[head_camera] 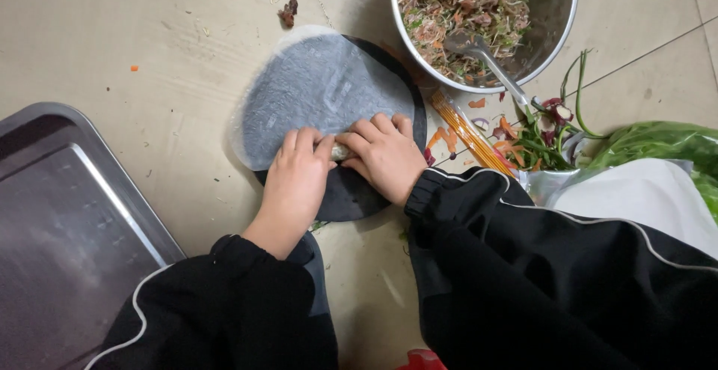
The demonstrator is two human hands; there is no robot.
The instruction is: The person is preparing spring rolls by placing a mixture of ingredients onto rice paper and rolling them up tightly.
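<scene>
Fingers of left hand [298, 169] and right hand [385, 153] hide, apparently, rolled wrapper [318, 93] edge.

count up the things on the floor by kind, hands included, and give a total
hands: 2, left hand and right hand, both on the rice paper wrapper
rice paper wrapper: 1
round dark board: 1
metal bowl of filling: 1
spoon: 1
metal tray: 1
total: 7

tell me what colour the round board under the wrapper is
Black. The round board shows dark beneath the translucent white wrapper; it shows best in the head view.
</scene>
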